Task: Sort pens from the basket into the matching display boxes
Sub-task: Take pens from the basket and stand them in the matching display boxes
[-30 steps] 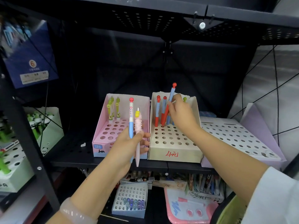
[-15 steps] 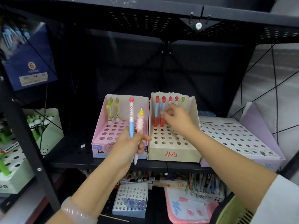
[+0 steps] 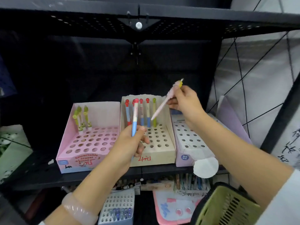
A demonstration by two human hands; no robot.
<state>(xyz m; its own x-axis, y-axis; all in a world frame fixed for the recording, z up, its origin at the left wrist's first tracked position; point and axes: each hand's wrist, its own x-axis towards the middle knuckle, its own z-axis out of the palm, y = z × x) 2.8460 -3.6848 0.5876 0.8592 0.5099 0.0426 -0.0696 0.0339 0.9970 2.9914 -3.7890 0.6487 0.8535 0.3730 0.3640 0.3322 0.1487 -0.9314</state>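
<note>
Right hand (image 3: pixel 185 101) pinches pink pen (image 3: pixel 164 103) at its upper barrel, tip slanting down over the cream box (image 3: pixel 168 153). Left hand (image 3: pixel 131 143) grips blue pen (image 3: pixel 135 120) low on the barrel, upright. Both look light, stiff, smooth plastic; pink pen's ridged top likely offers surest hold. Basket (image 3: pixel 227 207) sits lower right.

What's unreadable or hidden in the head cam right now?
- Basket: cut off by the bottom edge; contents hidden.
- Blue pen: lower end hidden behind the left hand.
- Pink box label: print too blurred to read.
- Lower shelf pens: too small and shadowed to sort by type.
</note>
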